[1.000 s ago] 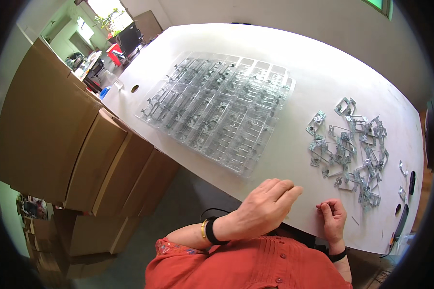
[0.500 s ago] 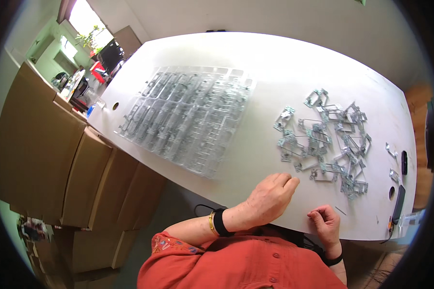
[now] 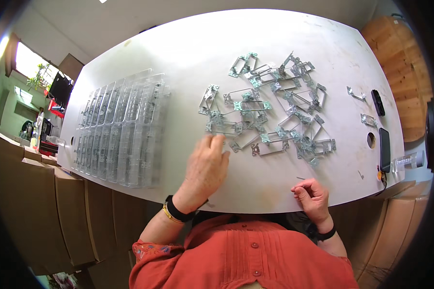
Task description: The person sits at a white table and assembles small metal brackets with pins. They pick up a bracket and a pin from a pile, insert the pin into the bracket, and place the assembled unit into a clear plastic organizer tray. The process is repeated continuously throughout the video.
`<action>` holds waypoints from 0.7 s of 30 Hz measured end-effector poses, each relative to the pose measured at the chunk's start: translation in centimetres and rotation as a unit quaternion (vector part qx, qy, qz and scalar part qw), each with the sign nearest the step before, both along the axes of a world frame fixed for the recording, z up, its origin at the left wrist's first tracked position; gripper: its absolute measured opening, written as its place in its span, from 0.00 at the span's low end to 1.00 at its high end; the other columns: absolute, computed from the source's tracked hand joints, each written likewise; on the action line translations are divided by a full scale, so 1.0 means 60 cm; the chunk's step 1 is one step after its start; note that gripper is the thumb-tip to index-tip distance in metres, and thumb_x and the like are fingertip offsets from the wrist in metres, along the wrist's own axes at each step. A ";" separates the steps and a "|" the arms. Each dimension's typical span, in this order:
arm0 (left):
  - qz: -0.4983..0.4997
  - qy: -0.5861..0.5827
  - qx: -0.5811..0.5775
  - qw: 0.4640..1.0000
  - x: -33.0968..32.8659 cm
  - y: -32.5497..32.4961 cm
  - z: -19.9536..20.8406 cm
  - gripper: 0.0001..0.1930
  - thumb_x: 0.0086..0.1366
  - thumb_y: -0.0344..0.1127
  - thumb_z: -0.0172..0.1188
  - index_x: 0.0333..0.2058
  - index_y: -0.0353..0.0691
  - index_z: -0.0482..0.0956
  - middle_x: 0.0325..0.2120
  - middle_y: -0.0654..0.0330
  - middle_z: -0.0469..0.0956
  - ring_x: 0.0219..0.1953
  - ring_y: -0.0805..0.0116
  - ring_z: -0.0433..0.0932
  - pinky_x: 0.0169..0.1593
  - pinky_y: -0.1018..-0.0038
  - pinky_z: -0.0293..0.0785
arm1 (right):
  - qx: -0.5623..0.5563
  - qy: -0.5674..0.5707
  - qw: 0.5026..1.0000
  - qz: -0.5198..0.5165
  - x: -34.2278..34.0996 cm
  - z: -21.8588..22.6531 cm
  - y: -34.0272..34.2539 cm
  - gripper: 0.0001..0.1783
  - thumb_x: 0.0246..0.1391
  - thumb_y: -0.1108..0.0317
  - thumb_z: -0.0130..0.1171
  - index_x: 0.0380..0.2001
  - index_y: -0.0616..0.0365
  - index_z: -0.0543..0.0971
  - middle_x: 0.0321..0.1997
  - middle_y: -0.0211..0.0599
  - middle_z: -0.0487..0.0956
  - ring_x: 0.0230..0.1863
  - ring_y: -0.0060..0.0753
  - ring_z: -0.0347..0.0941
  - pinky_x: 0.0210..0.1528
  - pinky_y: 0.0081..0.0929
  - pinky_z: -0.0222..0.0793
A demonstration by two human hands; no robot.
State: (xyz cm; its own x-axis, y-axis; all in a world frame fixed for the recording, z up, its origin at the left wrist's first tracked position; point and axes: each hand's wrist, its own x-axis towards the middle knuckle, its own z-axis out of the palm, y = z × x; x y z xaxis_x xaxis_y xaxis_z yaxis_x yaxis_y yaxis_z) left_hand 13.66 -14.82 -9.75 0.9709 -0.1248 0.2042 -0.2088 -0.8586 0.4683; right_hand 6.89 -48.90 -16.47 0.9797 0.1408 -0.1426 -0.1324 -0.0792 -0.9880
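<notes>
White bench [image 3: 188, 58] surface carries a loose heap of thin rectangular metal frames [image 3: 270, 115], silvery with small lugs at the ends, spread tangled across its middle and right. Left hand [image 3: 205, 171] lies flat, fingers [image 3: 216, 143] extended and open, tips touching the nearest frames at the heap's near-left edge; right hand [image 3: 313, 197] rests at the bench's near edge, fingers curled shut, contents indiscernible. Clear plastic trays [image 3: 120, 130] lie in rows at left, two dark handsets [image 3: 385, 147] at right, cardboard boxes [image 3: 29, 212] beside the bench.
</notes>
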 end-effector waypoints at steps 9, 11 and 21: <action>-0.012 0.005 0.090 0.996 0.077 -0.024 -0.006 0.32 0.69 0.39 0.73 0.68 0.36 0.76 0.70 0.31 0.69 0.72 0.29 0.68 0.72 0.47 0.71 | -0.025 -0.091 0.994 0.050 0.008 -0.011 -0.009 0.04 0.71 0.72 0.71 0.43 0.59 0.85 0.39 0.32 0.89 0.36 0.19 0.80 0.39 0.21 0.76; -0.029 0.018 0.109 0.993 0.082 -0.034 -0.013 0.31 0.68 0.39 0.73 0.68 0.38 0.76 0.71 0.31 0.68 0.73 0.28 0.67 0.72 0.46 0.70 | -0.036 -0.110 0.992 0.052 0.008 -0.013 -0.010 0.04 0.70 0.72 0.71 0.43 0.59 0.85 0.39 0.33 0.89 0.35 0.20 0.81 0.38 0.22 0.76; -0.039 0.036 0.128 0.990 0.065 -0.066 -0.006 0.26 0.67 0.37 0.73 0.61 0.36 0.79 0.69 0.33 0.71 0.74 0.26 0.66 0.74 0.43 0.67 | -0.016 -0.134 0.990 0.040 0.008 -0.020 -0.009 0.03 0.69 0.73 0.71 0.42 0.60 0.86 0.37 0.34 0.88 0.35 0.24 0.81 0.38 0.25 0.76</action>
